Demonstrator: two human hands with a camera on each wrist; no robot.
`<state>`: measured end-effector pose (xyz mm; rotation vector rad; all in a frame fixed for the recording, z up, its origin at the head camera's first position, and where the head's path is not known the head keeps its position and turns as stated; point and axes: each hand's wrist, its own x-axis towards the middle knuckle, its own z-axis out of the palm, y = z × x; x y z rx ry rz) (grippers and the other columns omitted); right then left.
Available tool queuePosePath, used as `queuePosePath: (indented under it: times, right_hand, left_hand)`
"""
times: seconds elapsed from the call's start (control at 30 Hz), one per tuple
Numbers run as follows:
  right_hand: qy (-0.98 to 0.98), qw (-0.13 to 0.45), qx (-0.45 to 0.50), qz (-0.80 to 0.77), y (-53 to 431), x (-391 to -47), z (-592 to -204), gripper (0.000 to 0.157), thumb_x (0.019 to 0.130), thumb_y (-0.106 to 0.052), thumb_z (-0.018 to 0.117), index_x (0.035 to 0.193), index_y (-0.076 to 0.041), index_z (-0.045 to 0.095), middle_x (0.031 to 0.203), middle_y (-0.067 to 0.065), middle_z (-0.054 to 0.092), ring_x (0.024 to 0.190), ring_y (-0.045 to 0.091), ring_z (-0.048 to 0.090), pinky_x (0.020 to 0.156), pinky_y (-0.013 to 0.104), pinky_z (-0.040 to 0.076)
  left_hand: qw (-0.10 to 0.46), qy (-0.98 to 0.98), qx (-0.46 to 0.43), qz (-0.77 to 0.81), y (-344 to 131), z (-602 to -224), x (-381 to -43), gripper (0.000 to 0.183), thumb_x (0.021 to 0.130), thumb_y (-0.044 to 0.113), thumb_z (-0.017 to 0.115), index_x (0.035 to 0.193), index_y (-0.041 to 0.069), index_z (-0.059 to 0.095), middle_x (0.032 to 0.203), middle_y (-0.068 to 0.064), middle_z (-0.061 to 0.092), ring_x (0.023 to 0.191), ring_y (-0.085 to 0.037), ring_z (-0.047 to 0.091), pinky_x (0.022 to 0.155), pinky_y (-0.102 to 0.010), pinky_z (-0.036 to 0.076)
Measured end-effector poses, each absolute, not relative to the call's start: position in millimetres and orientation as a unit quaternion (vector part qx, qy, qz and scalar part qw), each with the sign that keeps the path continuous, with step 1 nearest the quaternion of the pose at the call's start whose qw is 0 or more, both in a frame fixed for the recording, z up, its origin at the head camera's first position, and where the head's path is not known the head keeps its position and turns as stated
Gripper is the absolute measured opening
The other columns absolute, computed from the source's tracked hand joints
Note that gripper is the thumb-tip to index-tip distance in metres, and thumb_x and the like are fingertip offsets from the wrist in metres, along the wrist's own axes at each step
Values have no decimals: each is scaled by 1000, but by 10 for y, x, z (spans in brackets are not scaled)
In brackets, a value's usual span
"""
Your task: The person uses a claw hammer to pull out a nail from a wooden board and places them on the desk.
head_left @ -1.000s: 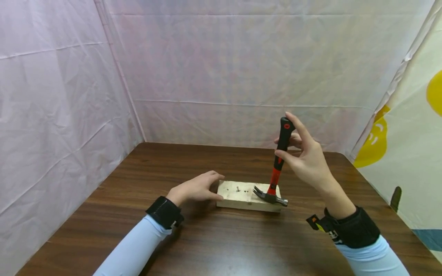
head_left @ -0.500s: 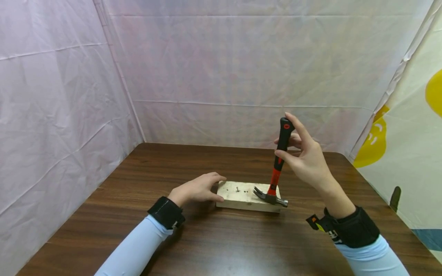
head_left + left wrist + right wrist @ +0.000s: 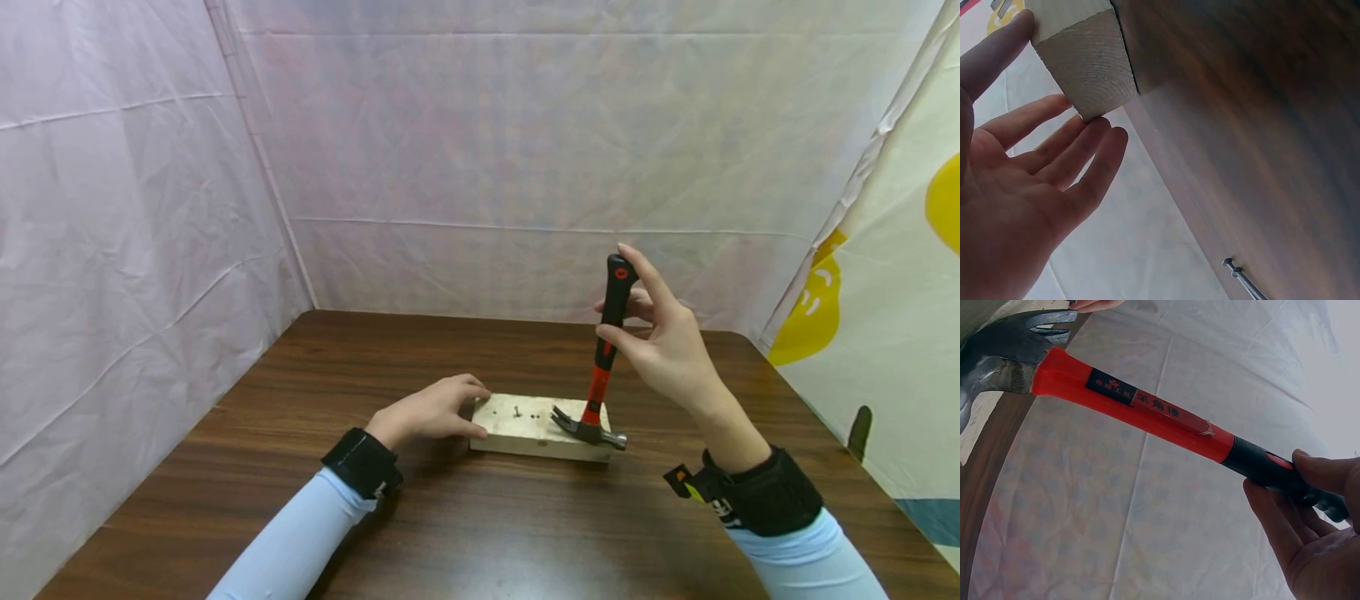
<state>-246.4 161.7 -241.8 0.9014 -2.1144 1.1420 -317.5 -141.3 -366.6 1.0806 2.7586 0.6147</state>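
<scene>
A pale wooden block (image 3: 506, 445) lies on the table, its end grain facing the left wrist camera. My left hand (image 3: 427, 408) holds the block's left end between thumb and fingertips. A nail (image 3: 517, 411) stands up from the top, with small dark holes on either side. My right hand (image 3: 671, 346) grips the black upper handle of a claw hammer (image 3: 597, 390) with thumb and fingers. The hammer stands nearly upright, head down at the block's right end. Its claw points left, and its striking face juts past the front edge. Red handle and label show in the right wrist view.
Loose nails (image 3: 1235, 272) lie on the dark wood table (image 3: 480, 533) near its edge in the left wrist view. White sheeting (image 3: 525, 150) hangs behind the table and on its left. A sheet with yellow shapes (image 3: 813, 312) hangs at the right.
The left hand has shifted very slightly right along the block's end. Right hand, hammer and block stay practically where they were.
</scene>
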Motion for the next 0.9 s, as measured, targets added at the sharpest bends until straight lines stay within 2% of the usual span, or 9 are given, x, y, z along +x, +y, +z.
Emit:
queuePosePath:
  times: [0.27, 0.6, 0.67, 0.8, 0.9]
  right_hand:
    - [-790, 282, 342, 424, 1587, -2473, -2398, 96, 79, 21, 70, 156, -13, 26, 103, 19, 64, 88, 36, 65, 75, 28, 53]
    - [-792, 273, 339, 429, 1555, -2505, -2397, 97, 81, 20, 69, 157, -15, 23, 104, 20, 63, 90, 37, 63, 76, 28, 53]
    - [-791, 270, 338, 432, 1555, -2512, -2396, 97, 81, 20, 69, 158, -16, 22, 104, 20, 62, 91, 37, 63, 76, 28, 53]
    - [-794, 264, 335, 433, 1555, -2529, -2397, 97, 81, 19, 69, 158, -18, 22, 105, 19, 62, 93, 22, 65, 76, 28, 53]
    - [-794, 259, 338, 433, 1554, -2537, -2393, 97, 82, 19, 68, 158, -19, 21, 105, 19, 62, 94, 20, 64, 76, 30, 53]
  left_hand:
    - [60, 910, 358, 200, -1416, -3666, -3181, 62, 89, 37, 74, 139, 5, 55, 135, -5, 48, 123, -21, 50, 97, -32, 41]
    - [64, 910, 358, 202, -1429, -3677, -3189, 63, 89, 39, 73, 140, 6, 54, 135, -4, 47, 124, -21, 49, 97, -31, 40]
    - [64, 909, 359, 202, -1426, -3681, -3193, 64, 89, 40, 73, 140, 5, 54, 135, -5, 47, 123, -21, 50, 97, -31, 41]
    - [65, 909, 359, 201, -1418, -3681, -3192, 64, 89, 40, 73, 140, 5, 54, 136, -5, 47, 124, -22, 50, 97, -31, 41]
    - [66, 909, 359, 200, -1410, -3676, -3191, 64, 90, 40, 72, 141, 5, 53, 136, -5, 47, 124, -21, 49, 97, -30, 40]
